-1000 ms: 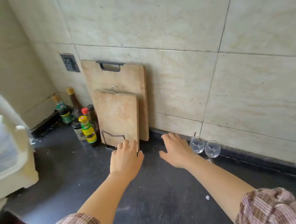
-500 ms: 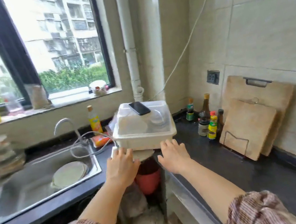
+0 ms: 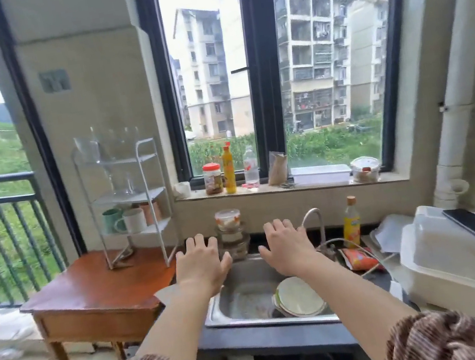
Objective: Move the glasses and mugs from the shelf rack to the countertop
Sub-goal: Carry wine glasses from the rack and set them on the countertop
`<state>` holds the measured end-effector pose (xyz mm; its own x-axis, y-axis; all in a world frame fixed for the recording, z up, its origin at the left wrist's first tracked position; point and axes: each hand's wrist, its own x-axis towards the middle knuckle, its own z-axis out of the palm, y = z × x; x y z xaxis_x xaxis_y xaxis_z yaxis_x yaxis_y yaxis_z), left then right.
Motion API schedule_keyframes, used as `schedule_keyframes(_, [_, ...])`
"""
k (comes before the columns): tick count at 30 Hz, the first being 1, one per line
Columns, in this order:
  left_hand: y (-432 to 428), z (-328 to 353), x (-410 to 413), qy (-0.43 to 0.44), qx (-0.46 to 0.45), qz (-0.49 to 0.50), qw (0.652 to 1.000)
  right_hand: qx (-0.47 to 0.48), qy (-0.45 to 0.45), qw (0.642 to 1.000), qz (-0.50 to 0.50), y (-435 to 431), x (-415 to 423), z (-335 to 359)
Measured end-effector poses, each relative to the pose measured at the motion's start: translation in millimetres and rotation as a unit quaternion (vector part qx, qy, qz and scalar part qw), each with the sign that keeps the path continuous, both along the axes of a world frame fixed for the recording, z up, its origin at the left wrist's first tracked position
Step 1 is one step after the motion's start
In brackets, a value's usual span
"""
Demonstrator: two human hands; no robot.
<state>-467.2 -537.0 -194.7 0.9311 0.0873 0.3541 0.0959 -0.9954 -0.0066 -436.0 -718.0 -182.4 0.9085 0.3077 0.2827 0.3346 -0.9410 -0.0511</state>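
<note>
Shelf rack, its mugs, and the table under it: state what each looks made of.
Shelf rack: thin white-coated metal wire, likely. Mugs: glazed ceramic by their opaque matte look, though blurred. Table: reddish varnished wood, with a glossy top.

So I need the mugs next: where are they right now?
In the head view, the mugs stand on the lowest tier of the white shelf rack, on the wooden table left of the sink, below the glasses.

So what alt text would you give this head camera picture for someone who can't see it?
Two empty, open hands, left hand and right hand, reach out above a steel sink. To the left, a white shelf rack on a wooden table holds glasses above and mugs below.
</note>
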Motion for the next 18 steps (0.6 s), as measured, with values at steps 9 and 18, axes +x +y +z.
schedule_keyframes(9, [168.2, 64.6, 122.4, -0.023, -0.008, 0.073, 0.997, 0.033, -0.039, 0.995, 0.086, 179.9, 149.2, 55.0])
schedule_keyframes(18, [273.7, 123.9, 239.2, -0.074, -0.018, 0.078, 0.994, 0.045, -0.099, 0.986, 0.126, 294.2, 269.0, 129.4])
